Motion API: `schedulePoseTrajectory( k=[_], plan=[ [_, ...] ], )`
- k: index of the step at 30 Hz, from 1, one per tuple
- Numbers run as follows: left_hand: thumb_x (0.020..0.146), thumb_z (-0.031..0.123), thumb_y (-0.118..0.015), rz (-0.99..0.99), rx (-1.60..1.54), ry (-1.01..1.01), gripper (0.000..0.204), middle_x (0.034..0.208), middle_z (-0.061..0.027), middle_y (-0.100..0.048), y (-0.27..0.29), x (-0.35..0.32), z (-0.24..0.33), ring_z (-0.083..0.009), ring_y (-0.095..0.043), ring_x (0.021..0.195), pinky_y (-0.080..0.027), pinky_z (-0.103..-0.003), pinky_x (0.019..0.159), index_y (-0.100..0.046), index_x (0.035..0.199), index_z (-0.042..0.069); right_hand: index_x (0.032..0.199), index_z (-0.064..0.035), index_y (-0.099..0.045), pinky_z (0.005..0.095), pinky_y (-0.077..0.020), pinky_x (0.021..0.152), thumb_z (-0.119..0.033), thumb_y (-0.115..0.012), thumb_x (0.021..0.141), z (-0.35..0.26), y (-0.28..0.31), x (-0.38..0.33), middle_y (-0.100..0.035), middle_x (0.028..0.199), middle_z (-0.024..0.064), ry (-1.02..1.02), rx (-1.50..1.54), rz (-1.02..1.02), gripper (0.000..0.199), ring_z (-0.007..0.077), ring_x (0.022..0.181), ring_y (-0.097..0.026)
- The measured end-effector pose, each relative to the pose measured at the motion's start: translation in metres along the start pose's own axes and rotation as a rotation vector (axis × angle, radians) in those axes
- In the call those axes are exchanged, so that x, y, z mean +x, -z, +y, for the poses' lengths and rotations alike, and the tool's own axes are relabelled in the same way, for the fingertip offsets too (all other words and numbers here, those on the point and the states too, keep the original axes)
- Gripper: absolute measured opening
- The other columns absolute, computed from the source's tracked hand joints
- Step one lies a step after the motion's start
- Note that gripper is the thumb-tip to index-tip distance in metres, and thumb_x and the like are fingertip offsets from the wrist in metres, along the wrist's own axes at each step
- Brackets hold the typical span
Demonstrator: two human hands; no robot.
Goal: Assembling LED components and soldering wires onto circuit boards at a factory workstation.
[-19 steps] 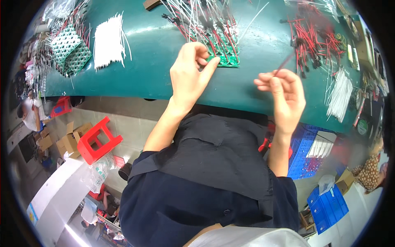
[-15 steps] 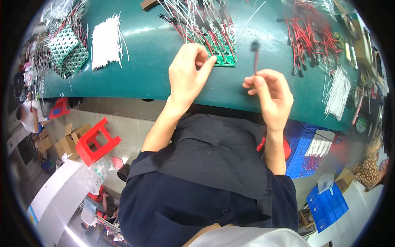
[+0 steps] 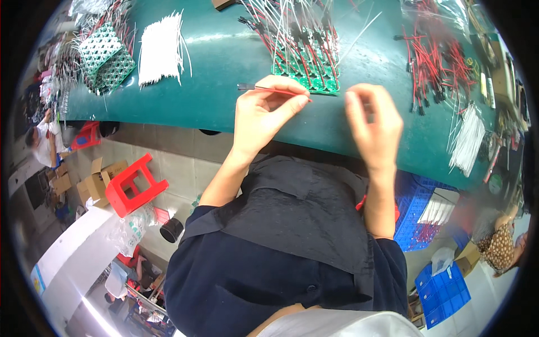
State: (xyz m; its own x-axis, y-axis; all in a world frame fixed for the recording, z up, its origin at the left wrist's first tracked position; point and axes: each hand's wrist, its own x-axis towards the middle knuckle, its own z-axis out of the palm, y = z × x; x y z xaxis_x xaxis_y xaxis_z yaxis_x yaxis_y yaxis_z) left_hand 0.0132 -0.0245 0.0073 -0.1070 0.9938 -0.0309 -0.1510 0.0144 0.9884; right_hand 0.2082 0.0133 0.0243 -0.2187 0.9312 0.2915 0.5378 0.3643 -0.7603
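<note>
Over 1 green tabletop (image 3: 213, 64), the left hand (image 3: 255, 118) pinches 1 red lead (image 3: 282, 91); the right hand (image 3: 377, 122) is half-open, empty.

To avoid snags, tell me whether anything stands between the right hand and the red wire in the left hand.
Nothing visible does: between the right hand and the red wire in the left hand lies a gap over green tabletop. The green circuit boards lie farther out.

Red lead (image 3: 283, 91), black-tipped, sideways in left hand (image 3: 255, 119), green board (image 3: 320, 85) beyond
</note>
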Motion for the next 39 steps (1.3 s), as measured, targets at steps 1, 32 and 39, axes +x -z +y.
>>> schedulePoseTrajectory(
  k=[1, 32, 39],
  plan=[
    [0.085, 0.0, -0.071, 0.057, 0.117, -0.056, 0.015, 0.094, -0.0062, -0.069, 0.002, 0.002, -0.001, -0.0131, -0.067, 0.087, -0.054, -0.025, 0.078, -0.066, 0.099, -0.001, 0.092, -0.0042, -0.063, 0.0321, -0.0504, 0.066, -0.011, -0.068, 0.087, 0.003, 0.01, 0.003, -0.061, 0.082, 0.0083, -0.052, -0.01, 0.035, 0.009, 0.0206, 0.07, -0.06],
    [0.08, 0.001, -0.072, 0.254, 0.674, -0.374, 0.009, 0.079, -0.0059, -0.067, -0.001, 0.009, -0.016, -0.0137, -0.067, 0.066, -0.054, -0.026, 0.06, -0.064, 0.082, 0.001, 0.089, -0.0014, -0.062, 0.0368, -0.0481, 0.064, -0.021, -0.065, 0.091, 0.069, 0.074, -0.005, -0.06, 0.079, 0.0116, -0.367, -0.491, 0.004, 0.02, 0.0264, 0.066, -0.059],
    [0.08, 0.006, -0.077, 0.245, 0.651, -0.245, 0.029, 0.08, -0.0034, -0.061, -0.002, 0.018, -0.012, -0.0095, -0.061, 0.065, -0.05, -0.022, 0.058, -0.055, 0.099, 0.001, 0.081, -0.0003, -0.059, 0.0225, -0.0402, 0.056, -0.018, -0.066, 0.091, 0.04, 0.074, -0.012, -0.05, 0.065, -0.0021, -0.597, -0.136, 0.044, 0.021, 0.0038, 0.06, -0.043]
  ],
)
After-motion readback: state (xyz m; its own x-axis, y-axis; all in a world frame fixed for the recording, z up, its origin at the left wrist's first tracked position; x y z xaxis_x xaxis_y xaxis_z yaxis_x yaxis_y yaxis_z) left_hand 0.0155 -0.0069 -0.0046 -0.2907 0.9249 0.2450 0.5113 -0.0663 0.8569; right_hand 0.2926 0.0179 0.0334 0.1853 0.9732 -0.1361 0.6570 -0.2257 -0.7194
